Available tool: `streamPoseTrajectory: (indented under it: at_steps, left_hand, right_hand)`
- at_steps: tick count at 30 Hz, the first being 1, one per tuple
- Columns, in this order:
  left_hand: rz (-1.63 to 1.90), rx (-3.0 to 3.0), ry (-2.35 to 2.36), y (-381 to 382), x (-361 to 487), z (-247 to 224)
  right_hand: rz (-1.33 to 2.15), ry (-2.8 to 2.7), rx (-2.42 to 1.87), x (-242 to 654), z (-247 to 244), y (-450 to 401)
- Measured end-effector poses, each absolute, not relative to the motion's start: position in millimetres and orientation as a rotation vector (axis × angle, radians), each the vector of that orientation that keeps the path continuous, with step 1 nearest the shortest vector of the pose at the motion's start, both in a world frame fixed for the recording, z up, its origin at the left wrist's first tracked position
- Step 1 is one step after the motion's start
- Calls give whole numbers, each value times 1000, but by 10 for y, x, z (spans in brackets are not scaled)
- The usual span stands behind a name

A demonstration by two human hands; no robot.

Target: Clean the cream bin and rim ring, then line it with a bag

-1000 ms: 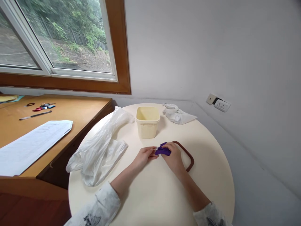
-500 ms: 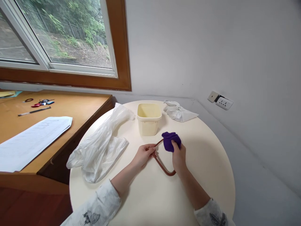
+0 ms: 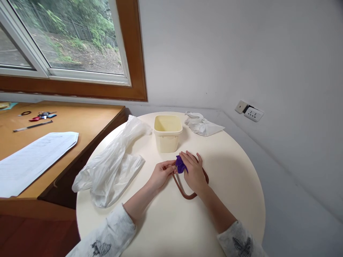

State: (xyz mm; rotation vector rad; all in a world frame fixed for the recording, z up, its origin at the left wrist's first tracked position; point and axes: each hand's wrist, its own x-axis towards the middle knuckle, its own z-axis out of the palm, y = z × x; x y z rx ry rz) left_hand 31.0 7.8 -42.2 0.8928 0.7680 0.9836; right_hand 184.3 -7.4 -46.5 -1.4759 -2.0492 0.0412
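Note:
A thin brown loop with rounded corners, maybe a strap or handle [image 3: 187, 196], lies on or just above the round cream table [image 3: 166, 228]. My left hand [image 3: 160, 175] pinches its left corner between thumb and fingers. Over the inside of the loop, my right hand [image 3: 194, 173] presses a crumpled purple cloth [image 3: 180, 165] towards that pinched corner. Its fingers stretch over the cloth, which is partly hidden beneath them. The loop's upper side is mostly covered by my right hand.
Behind my hands stands a pale yellow plastic tub [image 3: 167, 141]. A white plastic bag [image 3: 109, 171] lies crumpled at the left, a smaller white bag [image 3: 202, 125] at the back right. On the wooden desk [image 3: 88, 114] are papers [image 3: 34, 160], a pen [image 3: 32, 126] and keys [image 3: 44, 115].
My right hand has moved left with the purple cloth, bringing it beside my left fingers, and has turned palm down over it. The left hand keeps its pinch on the loop.

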Motion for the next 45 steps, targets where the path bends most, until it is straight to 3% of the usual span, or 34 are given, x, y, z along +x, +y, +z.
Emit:
streamPoseTrajectory:
  at_steps: [11, 21, 38, 45]
  left_hand:
    - [1021, 819, 798, 80, 267, -321]
    - [598, 669, 742, 154, 183, -347]
    - [956, 618, 626, 161, 110, -257]
    - [877, 625, 553, 166, 53, -239]
  right_hand:
    - [208, -1778, -1497, 2048, -621, 9]
    - [364, -1961, -1339, 1905, -577, -97]
    - [247, -1859, -1547, 1991, -639, -14]
    - [337, -1761, -1491, 2037, -597, -25]
